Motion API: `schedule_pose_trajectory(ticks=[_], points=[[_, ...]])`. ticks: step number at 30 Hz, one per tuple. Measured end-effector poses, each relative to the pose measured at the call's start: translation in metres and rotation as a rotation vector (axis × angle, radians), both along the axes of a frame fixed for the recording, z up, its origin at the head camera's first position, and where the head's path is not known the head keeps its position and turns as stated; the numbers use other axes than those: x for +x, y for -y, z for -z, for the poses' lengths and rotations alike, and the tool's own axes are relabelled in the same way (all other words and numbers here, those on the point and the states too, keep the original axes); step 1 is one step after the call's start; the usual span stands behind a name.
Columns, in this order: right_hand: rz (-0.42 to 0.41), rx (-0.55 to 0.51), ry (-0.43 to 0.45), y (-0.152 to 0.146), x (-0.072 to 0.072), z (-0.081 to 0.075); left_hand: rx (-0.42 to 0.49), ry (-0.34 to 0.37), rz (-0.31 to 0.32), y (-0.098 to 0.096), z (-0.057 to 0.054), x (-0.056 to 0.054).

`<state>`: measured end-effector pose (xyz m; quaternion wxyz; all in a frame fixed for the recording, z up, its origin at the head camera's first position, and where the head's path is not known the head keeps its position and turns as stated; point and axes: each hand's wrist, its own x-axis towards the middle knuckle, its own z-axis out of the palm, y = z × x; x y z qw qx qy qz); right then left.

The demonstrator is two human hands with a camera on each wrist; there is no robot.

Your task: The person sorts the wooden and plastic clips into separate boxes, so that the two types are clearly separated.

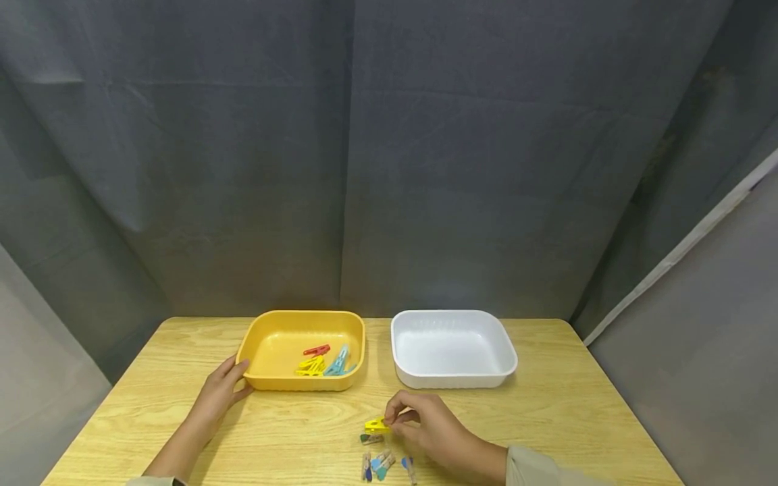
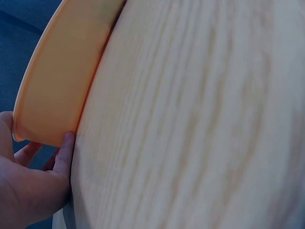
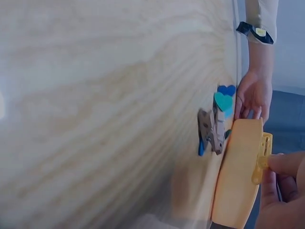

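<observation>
My right hand pinches a yellow plastic clothespin between thumb and fingertips, low in front of the two basins. Close by it on the table lie several small wooden clothespins decorated with blue, teal and green hearts. In the right wrist view, the held clothespin overlaps the yellow basin. My left hand rests its fingers against the front left corner of the yellow basin. Inside that basin are a red clothespin, yellow clothespins and light blue clothespins.
A white basin stands to the right of the yellow one, with a gap between them. Both sit toward the back of the wooden table. Grey curtains hang behind the table and along its sides.
</observation>
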<state>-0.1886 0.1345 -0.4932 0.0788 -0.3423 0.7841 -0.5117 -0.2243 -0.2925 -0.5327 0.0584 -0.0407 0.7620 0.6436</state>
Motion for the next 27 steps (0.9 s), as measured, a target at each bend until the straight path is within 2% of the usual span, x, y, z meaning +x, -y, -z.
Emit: schedule_pose_trajectory(ticks=[8,20,27], points=[[0.049,0.002,0.023,0.007,-0.013,-0.011,-0.004,0.009,-0.003,0.0,-0.002,0.001],[0.061,-0.009,-0.058,0.03,-0.033,-0.029,0.001,0.0,0.011,0.0,-0.003,0.002],[0.064,0.005,-0.07,0.044,-0.045,-0.031,-0.001,-0.002,0.004,-0.001,-0.005,0.002]])
